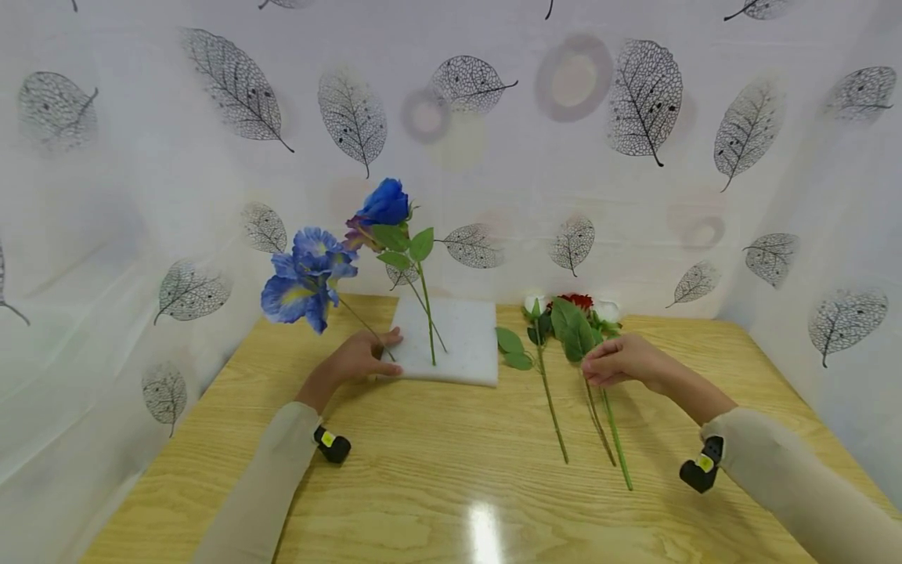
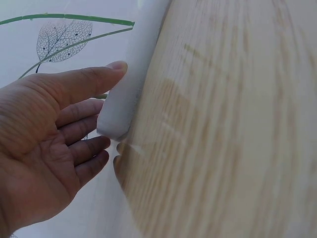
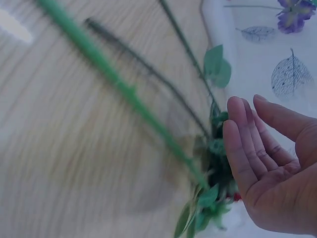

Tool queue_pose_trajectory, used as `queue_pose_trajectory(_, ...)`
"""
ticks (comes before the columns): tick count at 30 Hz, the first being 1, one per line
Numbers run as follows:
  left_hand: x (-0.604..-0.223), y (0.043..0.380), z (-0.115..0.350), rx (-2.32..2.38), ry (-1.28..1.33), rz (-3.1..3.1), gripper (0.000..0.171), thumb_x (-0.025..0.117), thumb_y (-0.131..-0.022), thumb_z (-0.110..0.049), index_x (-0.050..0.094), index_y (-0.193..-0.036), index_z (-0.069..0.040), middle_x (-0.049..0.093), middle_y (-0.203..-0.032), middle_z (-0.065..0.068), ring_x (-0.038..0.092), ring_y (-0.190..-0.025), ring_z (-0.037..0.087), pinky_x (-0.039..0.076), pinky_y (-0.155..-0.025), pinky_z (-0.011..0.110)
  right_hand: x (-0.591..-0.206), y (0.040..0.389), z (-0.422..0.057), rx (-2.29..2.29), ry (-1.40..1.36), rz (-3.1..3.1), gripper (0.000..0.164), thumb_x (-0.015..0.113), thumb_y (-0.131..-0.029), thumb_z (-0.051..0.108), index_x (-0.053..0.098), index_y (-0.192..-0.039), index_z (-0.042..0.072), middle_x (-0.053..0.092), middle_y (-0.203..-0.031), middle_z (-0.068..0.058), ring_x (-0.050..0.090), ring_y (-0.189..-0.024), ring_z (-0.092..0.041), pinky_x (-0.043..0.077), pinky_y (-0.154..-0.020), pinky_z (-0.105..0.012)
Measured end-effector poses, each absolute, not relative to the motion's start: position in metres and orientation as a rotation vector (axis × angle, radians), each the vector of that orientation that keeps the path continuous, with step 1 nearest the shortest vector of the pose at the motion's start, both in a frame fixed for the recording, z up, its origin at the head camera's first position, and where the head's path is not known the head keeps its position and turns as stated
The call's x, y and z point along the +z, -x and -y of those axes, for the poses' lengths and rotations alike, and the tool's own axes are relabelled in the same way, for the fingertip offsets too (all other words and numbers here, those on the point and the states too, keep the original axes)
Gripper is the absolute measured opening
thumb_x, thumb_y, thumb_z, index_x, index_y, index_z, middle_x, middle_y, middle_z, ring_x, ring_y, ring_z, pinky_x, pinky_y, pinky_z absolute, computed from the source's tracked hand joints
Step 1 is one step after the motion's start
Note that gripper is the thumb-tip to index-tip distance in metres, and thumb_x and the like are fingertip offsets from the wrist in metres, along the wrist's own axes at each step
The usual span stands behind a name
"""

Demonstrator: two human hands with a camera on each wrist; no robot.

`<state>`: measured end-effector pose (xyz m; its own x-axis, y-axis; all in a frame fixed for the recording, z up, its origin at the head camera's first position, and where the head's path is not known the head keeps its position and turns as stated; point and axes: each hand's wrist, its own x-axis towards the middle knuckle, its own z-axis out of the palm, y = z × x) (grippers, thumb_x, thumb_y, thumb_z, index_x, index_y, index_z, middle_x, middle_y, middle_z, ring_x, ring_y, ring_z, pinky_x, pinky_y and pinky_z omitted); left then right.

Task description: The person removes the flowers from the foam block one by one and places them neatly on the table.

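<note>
My left hand (image 1: 359,356) holds the left end of a white foam block (image 1: 461,341), thumb at its front edge and fingertips at its side. A blue rose (image 1: 385,205) with green leaves stands in the foam. Beside it a blue iris (image 1: 303,278) leans far left, its stem passing between my left thumb and fingers. A purple flower (image 1: 361,233) is partly hidden behind the rose. My right hand (image 1: 623,360) hovers over loose stems at the right. Its fingers curve loosely around nothing, thumb apart, close to a green leafy stem (image 3: 136,101).
Right of the foam, several cut flowers lie on the wooden table (image 1: 416,470): a red bloom (image 1: 579,301), a white bloom (image 1: 606,310) and a stem (image 1: 553,407) with green leaves. A white curtain (image 1: 493,180) printed with leaves hangs behind the table and at both sides.
</note>
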<state>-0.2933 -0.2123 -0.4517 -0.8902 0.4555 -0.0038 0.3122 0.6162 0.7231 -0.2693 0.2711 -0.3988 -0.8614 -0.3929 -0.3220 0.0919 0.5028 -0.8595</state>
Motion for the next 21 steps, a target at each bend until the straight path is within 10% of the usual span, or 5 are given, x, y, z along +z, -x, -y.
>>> queue_pose_trajectory(13, -0.455, 0.295, 0.213, 1.156, -0.636, -2.646, 0.067, 0.078, -0.075, -0.032, 0.053, -0.130, -0.001, 0.039, -0.144, 0.011, 0.032, -0.137, 0.027, 0.036, -0.079, 0.031, -0.398, 0.293, -0.171, -1.605, 0.507, -2.181, 0.034, 0.065, -0.089, 0.020, 0.063, -0.115, -0.001, 0.068, -0.106, -0.021, 0.063, -0.100, -0.039, 0.045, -0.092, -0.057)
queue_pose_trajectory(21, -0.453, 0.294, 0.211, 1.149, -0.603, -2.647, 0.066, 0.078, -0.075, -0.032, 0.054, -0.129, -0.001, 0.037, -0.145, 0.010, 0.031, -0.138, 0.027, 0.039, -0.097, 0.035, -0.403, 0.302, -0.119, -1.684, 0.570, -2.075, 0.032, 0.063, -0.090, 0.015, 0.062, -0.117, -0.002, 0.070, -0.105, -0.013, 0.066, -0.100, -0.025, 0.044, -0.095, -0.055)
